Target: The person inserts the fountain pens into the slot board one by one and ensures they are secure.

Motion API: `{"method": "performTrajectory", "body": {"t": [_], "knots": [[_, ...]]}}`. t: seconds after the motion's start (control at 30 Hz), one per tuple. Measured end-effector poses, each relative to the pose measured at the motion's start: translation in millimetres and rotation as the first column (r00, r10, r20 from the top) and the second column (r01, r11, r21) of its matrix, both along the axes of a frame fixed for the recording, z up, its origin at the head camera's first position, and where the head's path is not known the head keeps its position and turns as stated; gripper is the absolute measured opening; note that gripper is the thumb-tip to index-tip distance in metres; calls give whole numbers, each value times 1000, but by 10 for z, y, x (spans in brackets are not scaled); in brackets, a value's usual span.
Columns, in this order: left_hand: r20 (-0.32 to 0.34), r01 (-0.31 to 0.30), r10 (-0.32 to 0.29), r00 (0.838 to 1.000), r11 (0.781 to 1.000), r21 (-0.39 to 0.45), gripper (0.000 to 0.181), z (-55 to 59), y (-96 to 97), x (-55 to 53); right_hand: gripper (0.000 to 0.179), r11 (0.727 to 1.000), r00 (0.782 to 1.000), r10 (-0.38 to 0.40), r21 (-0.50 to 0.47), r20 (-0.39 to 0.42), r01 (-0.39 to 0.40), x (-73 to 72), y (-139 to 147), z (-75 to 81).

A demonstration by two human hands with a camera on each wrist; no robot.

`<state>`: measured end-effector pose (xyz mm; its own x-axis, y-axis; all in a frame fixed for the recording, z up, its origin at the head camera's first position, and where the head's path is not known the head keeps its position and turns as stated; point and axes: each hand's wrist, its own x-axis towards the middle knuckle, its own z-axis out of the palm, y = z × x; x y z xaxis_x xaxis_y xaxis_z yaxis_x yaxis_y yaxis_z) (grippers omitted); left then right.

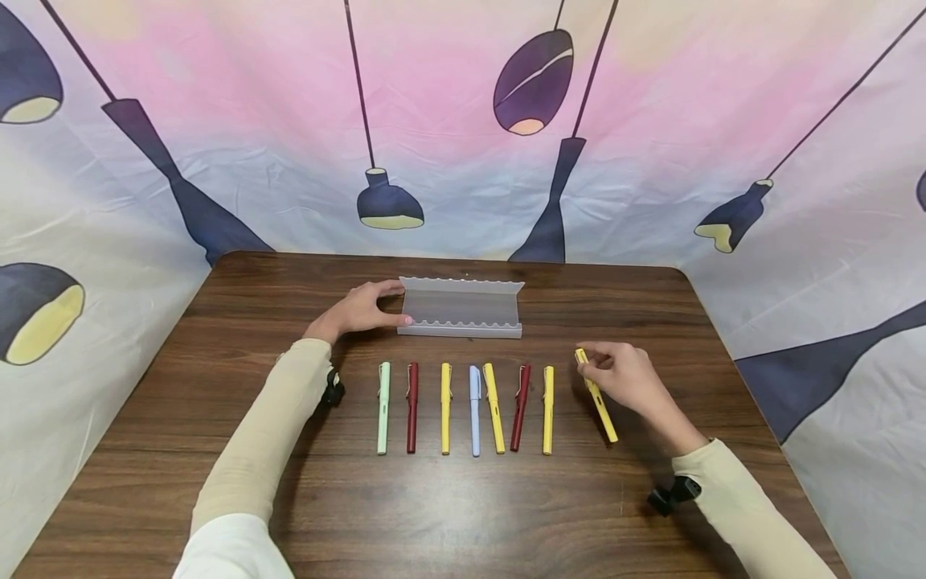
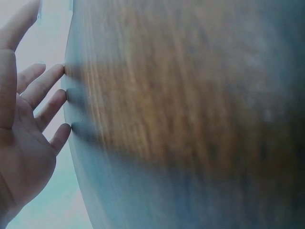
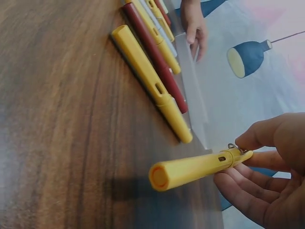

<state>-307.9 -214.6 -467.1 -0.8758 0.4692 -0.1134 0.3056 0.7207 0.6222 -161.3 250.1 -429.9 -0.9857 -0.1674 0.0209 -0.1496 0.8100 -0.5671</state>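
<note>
My right hand (image 1: 625, 374) pinches a yellow pen (image 1: 599, 402) near its clip end. The pen slants at the right of a row of pens, its plain end towards me in the right wrist view. At the back, my left hand (image 1: 362, 310) spans the left end of a translucent pen tray (image 1: 463, 330) with notched rims, thumb at the front rim and fingers at the back corner. In the left wrist view the fingers (image 2: 50, 86) reach down to the wood. Nearest the right hand in the row lies another yellow pen (image 1: 548, 410).
Also in the row, left to right: a green pen (image 1: 383, 408), a dark red pen (image 1: 412, 408), a yellow pen (image 1: 445, 408), a light blue pen (image 1: 474, 410), a yellow pen (image 1: 495, 408) and a dark red pen (image 1: 520, 407). A patterned cloth (image 1: 463, 121) hangs behind the wooden table (image 1: 434, 515).
</note>
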Motion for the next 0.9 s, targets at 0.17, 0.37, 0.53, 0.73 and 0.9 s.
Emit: {"method": "performTrajectory", "body": {"t": [0.17,0.37,0.53,0.73,0.9], "knots": [[-4,3,-3,1000,1000,-6,96,-11,-1,16,37,1000,1000,13,-16,-18,-13,2,3,64],[-3,5,-5,1000,1000,-3,96,-6,-3,14,38,999,999,17,-42,-40,-19,-14,13,134],[4,5,-5,1000,1000,-4,95,2,-4,9,37,997,996,27,-75,-85,-34,-33,11,184],[6,5,-5,1000,1000,-4,96,15,0,7,37,993,988,45,-102,-150,-61,-63,1,218],[2,6,-6,1000,1000,-11,96,23,11,0,38,984,979,54,-154,-195,-85,-103,-1,245]]}}
